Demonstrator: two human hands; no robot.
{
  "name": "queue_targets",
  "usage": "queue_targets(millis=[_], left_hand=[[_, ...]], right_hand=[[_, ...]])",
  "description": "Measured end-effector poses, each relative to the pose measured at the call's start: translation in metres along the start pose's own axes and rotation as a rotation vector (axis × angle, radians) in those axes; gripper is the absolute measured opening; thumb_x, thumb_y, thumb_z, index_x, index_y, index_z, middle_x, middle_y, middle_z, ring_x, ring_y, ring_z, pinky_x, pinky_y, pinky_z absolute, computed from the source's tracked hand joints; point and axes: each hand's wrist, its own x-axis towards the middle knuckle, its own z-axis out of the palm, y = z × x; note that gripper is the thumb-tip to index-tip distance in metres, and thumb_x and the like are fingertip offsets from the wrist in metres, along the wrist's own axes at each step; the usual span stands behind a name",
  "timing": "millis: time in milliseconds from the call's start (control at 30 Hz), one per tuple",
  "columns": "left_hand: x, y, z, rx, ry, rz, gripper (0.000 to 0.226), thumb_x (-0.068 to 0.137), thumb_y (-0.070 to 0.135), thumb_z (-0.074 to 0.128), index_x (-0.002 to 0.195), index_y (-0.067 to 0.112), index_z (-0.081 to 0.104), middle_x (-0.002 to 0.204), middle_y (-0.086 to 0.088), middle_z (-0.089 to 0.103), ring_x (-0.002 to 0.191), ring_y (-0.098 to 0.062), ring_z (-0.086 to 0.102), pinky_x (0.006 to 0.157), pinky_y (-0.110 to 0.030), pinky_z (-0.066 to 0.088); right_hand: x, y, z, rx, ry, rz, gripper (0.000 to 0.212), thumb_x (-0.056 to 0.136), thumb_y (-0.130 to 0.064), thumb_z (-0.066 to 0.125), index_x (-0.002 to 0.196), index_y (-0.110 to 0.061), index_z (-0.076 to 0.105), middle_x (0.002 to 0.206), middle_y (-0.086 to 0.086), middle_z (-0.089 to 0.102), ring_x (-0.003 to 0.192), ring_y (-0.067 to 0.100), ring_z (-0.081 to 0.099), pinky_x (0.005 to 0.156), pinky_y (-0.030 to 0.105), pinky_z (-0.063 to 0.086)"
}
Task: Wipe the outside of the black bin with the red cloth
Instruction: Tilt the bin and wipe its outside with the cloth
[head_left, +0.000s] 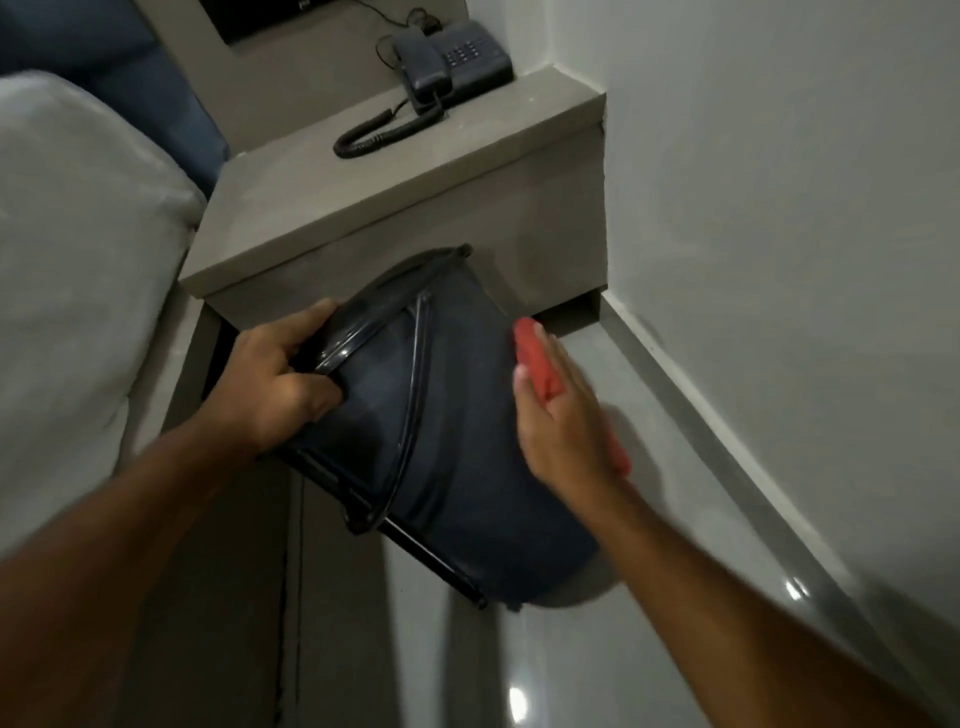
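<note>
The black bin (452, 431) is lifted off the floor and tilted, its glossy rim pointing up and left toward the bedside unit. My left hand (278, 384) grips that rim, fingers curled over its edge. My right hand (563, 415) lies flat against the bin's right side and presses the red cloth (537, 364) to the outer wall. The cloth shows past my fingertips and again below my palm; most of it is hidden under the hand. A thin black handle hoop crosses the bin's body.
A grey bedside unit (395, 208) stands just behind the bin, with a dark corded phone (449, 60) on top. A bed with pale bedding (78, 260) fills the left side. A white wall (779, 208) and skirting close in on the right above the glossy grey floor (519, 675).
</note>
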Motion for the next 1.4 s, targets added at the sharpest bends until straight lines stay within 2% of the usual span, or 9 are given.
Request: queue_targets(millis=[200,400,500,667,867,1000,1167,1300,1400], left_hand=[[-0.01,-0.002,-0.009,0.022,-0.116,0.014,0.081,0.046,0.02,0.06,0.12,0.052,0.052,0.108,0.015,0.063,0.098,-0.008,0.062,0.07,-0.035,0.051],[-0.033,-0.017,-0.016,0.141,-0.307,0.086,0.104,0.061,0.007,0.07,0.151,0.034,0.025,0.14,0.011,0.046,0.126,-0.005,0.047,0.09,-0.023,0.047],[-0.033,-0.021,-0.018,0.153,-0.322,0.093,0.108,0.066,0.005,0.077,0.154,0.032,0.019,0.145,0.009,0.043,0.13,-0.007,0.046,0.09,-0.02,0.048],[-0.042,-0.036,-0.027,0.155,-0.322,0.084,0.106,0.064,0.026,0.075,0.153,0.037,0.019,0.144,0.016,0.046,0.13,-0.007,0.049,0.098,-0.037,0.047],[-0.037,-0.042,-0.023,0.191,-0.305,0.128,0.114,0.064,-0.001,0.081,0.152,0.04,0.021,0.142,0.019,0.047,0.128,-0.002,0.049,0.094,-0.033,0.049],[-0.03,-0.031,-0.015,0.252,-0.25,0.177,0.13,0.059,-0.018,0.08,0.137,0.067,0.02,0.125,0.054,0.038,0.112,0.026,0.044,0.071,0.002,0.044],[-0.034,-0.025,-0.018,0.209,-0.257,0.151,0.109,0.06,0.01,0.08,0.131,0.07,0.024,0.113,0.046,0.05,0.091,-0.001,0.065,0.051,-0.013,0.051],[-0.048,-0.026,-0.002,0.303,-0.229,0.246,0.123,0.056,0.005,0.085,0.152,0.041,0.017,0.149,0.015,0.039,0.134,-0.012,0.043,0.105,-0.043,0.042],[-0.068,-0.029,0.027,0.53,-0.228,0.4,0.143,0.045,-0.005,0.09,0.154,0.035,0.007,0.165,0.014,0.008,0.149,-0.032,0.016,0.108,-0.069,0.027]], right_hand=[[-0.118,-0.022,0.045,-0.344,-0.125,-0.405,0.064,0.094,-0.049,0.044,0.154,-0.034,0.032,0.165,0.007,0.029,0.152,0.039,0.015,0.116,0.065,0.018],[-0.065,0.013,0.006,-0.011,0.097,0.461,0.054,0.102,-0.047,0.025,0.149,-0.026,0.042,0.146,0.007,0.055,0.128,0.019,0.052,0.11,0.046,0.041],[0.001,-0.039,0.004,0.335,0.067,0.306,0.036,0.101,-0.047,0.039,0.127,-0.032,0.059,0.119,-0.007,0.071,0.108,0.012,0.064,0.1,0.026,0.049],[-0.031,-0.042,0.019,0.071,0.004,-0.183,0.058,0.1,-0.062,0.029,0.155,-0.046,0.017,0.164,-0.017,0.023,0.148,0.006,0.022,0.12,0.035,0.016],[-0.01,0.018,-0.022,0.11,-0.181,0.543,0.056,0.101,-0.059,0.032,0.125,-0.02,0.066,0.125,0.011,0.068,0.11,0.026,0.061,0.103,0.039,0.041],[0.012,-0.074,0.018,0.336,0.045,0.073,0.056,0.099,-0.056,0.031,0.151,-0.037,0.033,0.158,-0.003,0.041,0.145,0.02,0.033,0.12,0.043,0.021],[-0.138,-0.037,0.063,-0.192,-0.038,-0.414,0.064,0.094,-0.05,0.047,0.154,-0.033,0.034,0.17,-0.002,0.004,0.155,0.026,0.01,0.117,0.049,0.019],[-0.162,0.012,0.062,0.141,-0.076,0.327,0.051,0.099,-0.027,0.037,0.147,-0.012,0.043,0.154,0.021,0.043,0.141,0.04,0.041,0.103,0.052,0.048],[-0.12,0.021,0.052,0.61,0.132,0.639,0.052,0.107,-0.027,0.04,0.153,-0.035,0.018,0.166,0.006,0.024,0.15,0.025,0.028,0.123,0.047,0.023]])
